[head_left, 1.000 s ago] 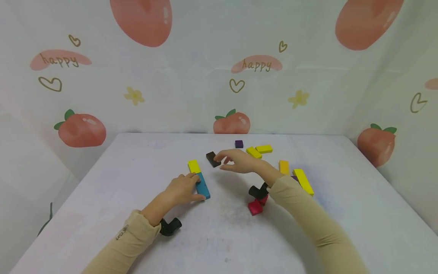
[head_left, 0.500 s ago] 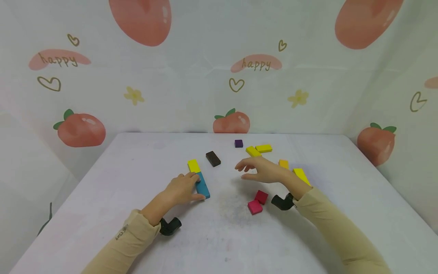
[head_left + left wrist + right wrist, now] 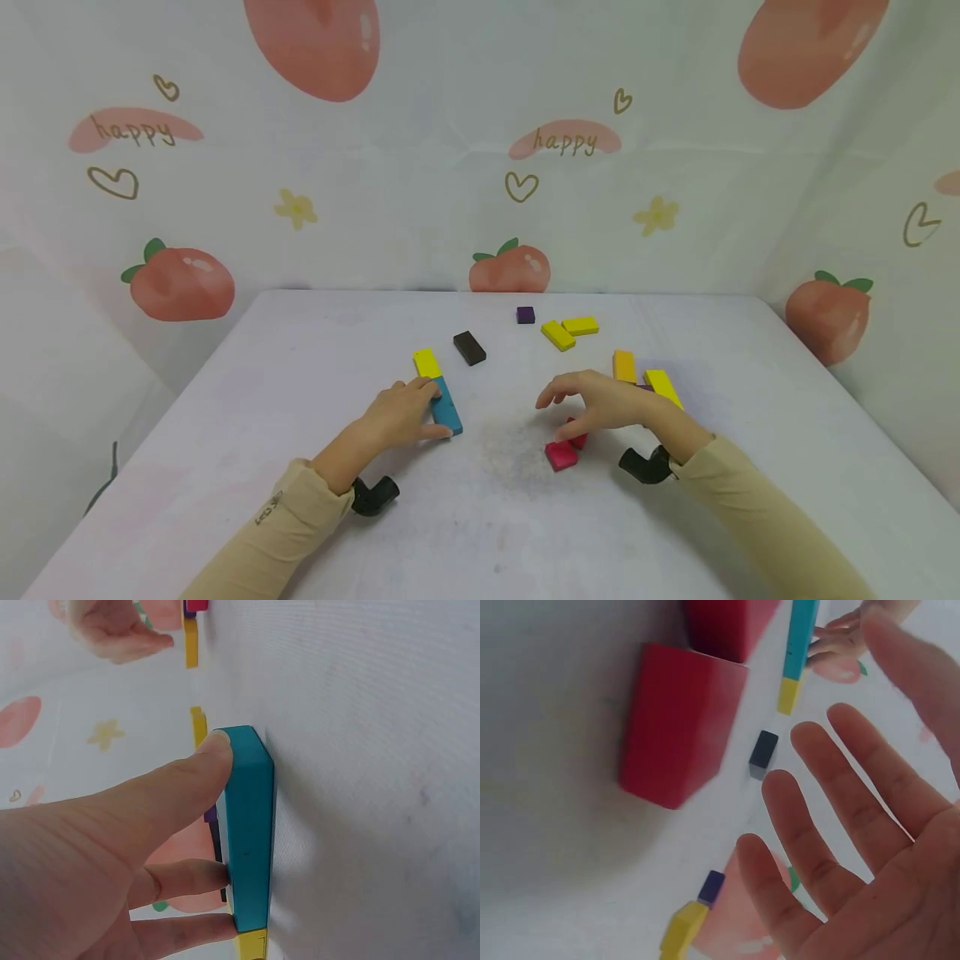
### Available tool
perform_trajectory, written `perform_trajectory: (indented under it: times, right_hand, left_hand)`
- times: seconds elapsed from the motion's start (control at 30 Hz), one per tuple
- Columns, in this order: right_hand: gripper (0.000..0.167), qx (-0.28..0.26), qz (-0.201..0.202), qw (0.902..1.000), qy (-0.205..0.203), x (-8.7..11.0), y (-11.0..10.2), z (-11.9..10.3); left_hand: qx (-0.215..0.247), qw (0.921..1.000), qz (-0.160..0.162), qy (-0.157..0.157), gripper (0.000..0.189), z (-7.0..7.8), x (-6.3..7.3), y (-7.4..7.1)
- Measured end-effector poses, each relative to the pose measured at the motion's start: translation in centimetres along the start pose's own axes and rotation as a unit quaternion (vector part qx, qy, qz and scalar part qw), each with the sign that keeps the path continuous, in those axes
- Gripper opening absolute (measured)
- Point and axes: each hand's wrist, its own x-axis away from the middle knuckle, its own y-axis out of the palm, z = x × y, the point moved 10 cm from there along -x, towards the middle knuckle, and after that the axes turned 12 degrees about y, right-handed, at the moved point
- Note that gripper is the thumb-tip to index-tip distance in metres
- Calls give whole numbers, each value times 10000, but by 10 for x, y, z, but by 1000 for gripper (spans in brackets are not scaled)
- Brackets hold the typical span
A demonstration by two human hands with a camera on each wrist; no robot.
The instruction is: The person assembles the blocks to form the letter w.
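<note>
My left hand rests on a long blue block on the table. Its thumb touches the near end and its fingertips lie along the top edge toward the far end. A yellow block sits end to end with the blue one, at its far side. Over two red blocks, my right hand hovers with spread fingers and nothing between them. The nearer red block shows whole, while the thumb partly covers the other red block in the head view.
A dark brown block lies beyond the left hand. Farther back are a purple cube and two yellow blocks. Behind the right wrist lie an orange block, another yellow block and a partly hidden purple one.
My right hand has drawn back from beside the dark brown block, moving right and nearer until it is over the red blocks. My left hand has stayed on the blue block.
</note>
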Motion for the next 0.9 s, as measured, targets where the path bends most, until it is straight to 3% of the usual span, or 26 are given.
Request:
perform_trajectory:
  times: [0.3,0.53,0.9]
  right_hand:
    - [38,251,-261,9993,-2,8,15,6]
    - [37,367,-320,9985,-242,11,22,6]
    - [28,338,-336,9985,-259,12,28,8]
  left_hand:
    - [10,10000,5,-3,61,0,-1,0]
    - [29,10000,-29,-53,61,-1,-1,1]
    - [-3,10000,0,-74,62,-3,-1,2]
